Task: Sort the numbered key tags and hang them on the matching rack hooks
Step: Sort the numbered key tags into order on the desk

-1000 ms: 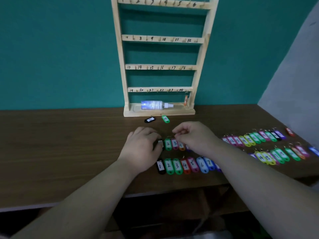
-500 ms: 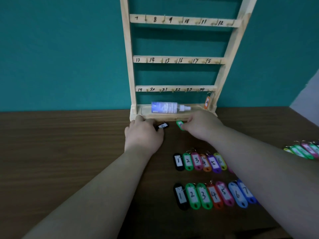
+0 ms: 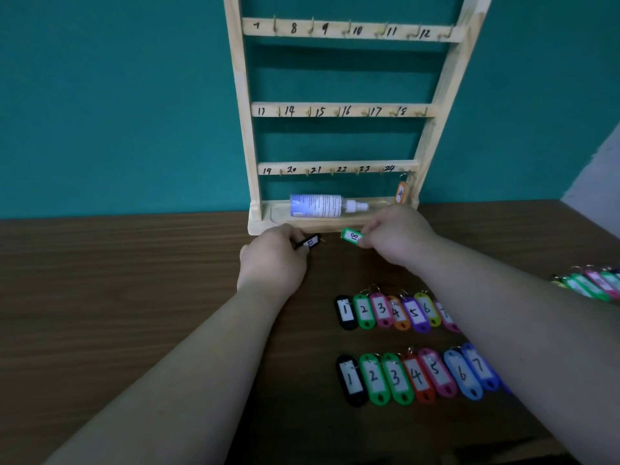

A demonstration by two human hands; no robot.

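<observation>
A wooden rack [image 3: 339,110] with numbered hooks stands against the teal wall. My left hand [image 3: 273,261] pinches a black key tag [image 3: 311,242] just in front of the rack's base. My right hand [image 3: 396,238] grips a green key tag marked 18 [image 3: 352,235] beside it. An orange tag [image 3: 401,193] hangs at the right end of the lowest rail, by 24. Two rows of coloured tags numbered from 1 upward lie on the table, the far row [image 3: 389,312] and the near row [image 3: 412,377], partly hidden by my right forearm.
A white spray bottle [image 3: 322,205] lies on its side in the rack's base tray. More tags [image 3: 590,283] lie at the table's right edge. The brown wooden table [image 3: 117,280] runs out to the left; a grey wall stands at the far right.
Both hands moved from the tag rows forward to the rack's base and took hold of the black and green tags. The view has come closer to the rack.
</observation>
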